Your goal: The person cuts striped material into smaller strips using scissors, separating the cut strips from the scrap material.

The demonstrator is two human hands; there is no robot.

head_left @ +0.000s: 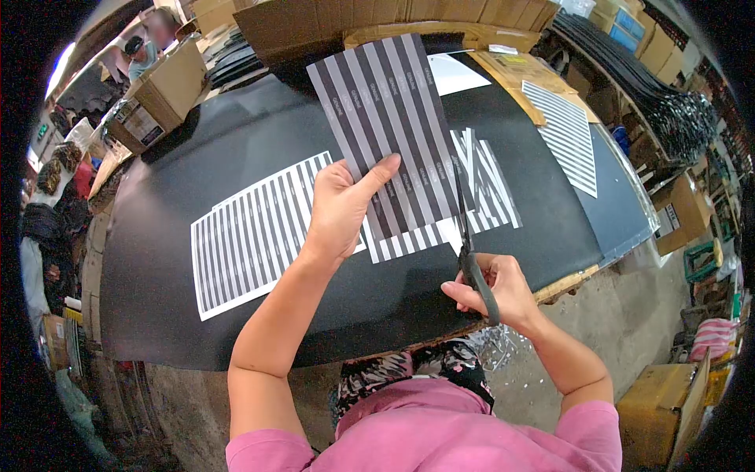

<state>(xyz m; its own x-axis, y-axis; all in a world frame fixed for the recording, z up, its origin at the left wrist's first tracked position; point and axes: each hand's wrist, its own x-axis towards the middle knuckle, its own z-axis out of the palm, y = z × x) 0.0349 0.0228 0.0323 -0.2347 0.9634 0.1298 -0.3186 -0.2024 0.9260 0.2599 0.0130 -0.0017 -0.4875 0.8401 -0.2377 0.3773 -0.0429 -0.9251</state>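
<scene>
Head view: elbows (263,371) bent, left hand (340,203) holds striped sheet (389,118), right hand (510,293) scissors (473,275).

Left hand (338,208) held raised, farther forward than right; left thumb (381,175) extended and pressed flat, other fingers largely hidden from view. Left forearm (287,303) angled up and inward, elbow bent. Right hand (499,291) held lower, nearer torso, fingers curled, right thumb (464,296) pointed leftward. Right forearm (568,355) angled inward, elbow bent outward. Both forearms bared.
</scene>
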